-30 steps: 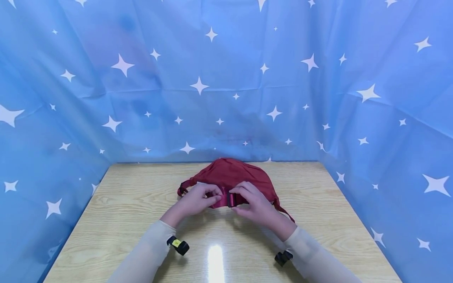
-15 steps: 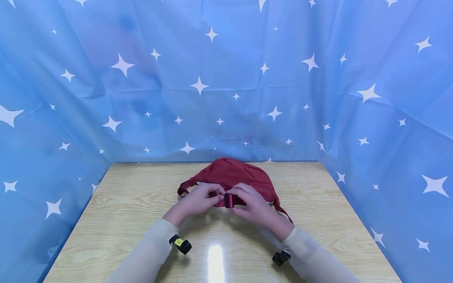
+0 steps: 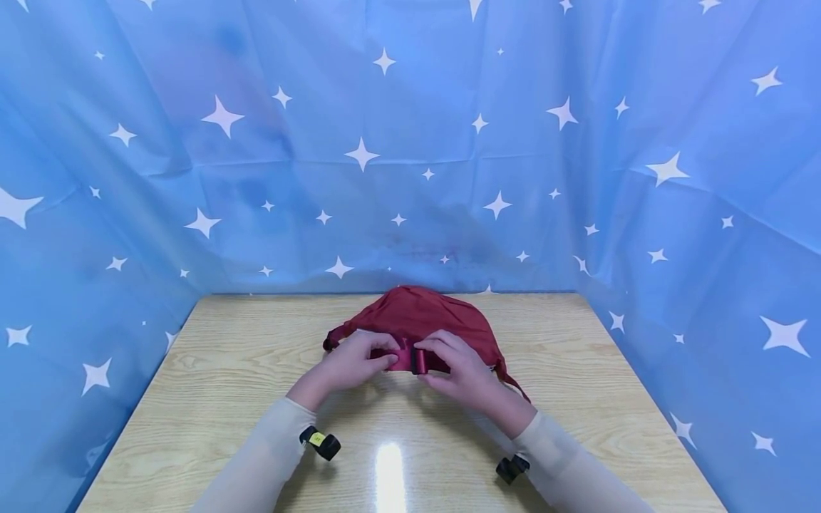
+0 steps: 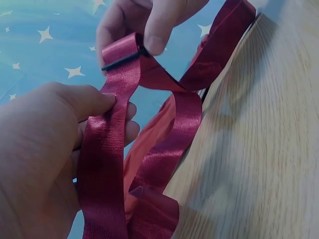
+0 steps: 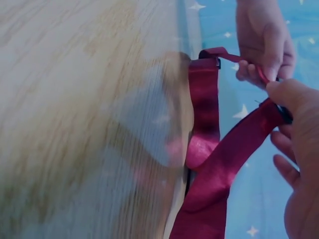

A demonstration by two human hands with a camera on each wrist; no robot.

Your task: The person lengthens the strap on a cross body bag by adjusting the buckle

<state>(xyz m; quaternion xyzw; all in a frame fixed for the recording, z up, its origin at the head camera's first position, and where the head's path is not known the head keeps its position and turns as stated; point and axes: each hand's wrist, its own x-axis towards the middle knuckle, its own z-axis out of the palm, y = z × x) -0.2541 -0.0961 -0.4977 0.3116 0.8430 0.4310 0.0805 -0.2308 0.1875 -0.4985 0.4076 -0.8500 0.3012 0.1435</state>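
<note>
A dark red waist bag [image 3: 423,313] rests at the back of the table, its glossy red strap [image 4: 102,164] lifted in front of it. My left hand [image 3: 355,360] pinches this strap between thumb and fingertips, just left of a black slider buckle [image 4: 122,60]. On the buckle's other side, my right hand [image 3: 462,370] holds the looped strap at the slider between thumb and fingers. The strap passes through the slider and doubles back in a loop. In the right wrist view, the right fingers partly cover the slider.
The bag lies on a wooden table [image 3: 256,335] that meets a blue star-patterned curtain [image 3: 359,235] behind it. Another strap end [image 3: 516,385] trails off the bag to the right. A black adjuster [image 3: 330,342] sits at its left end.
My left hand went right to meet the right hand at the slider, then drew back left along the strap. The slider shifted slightly left and back; the bag body stays put.
</note>
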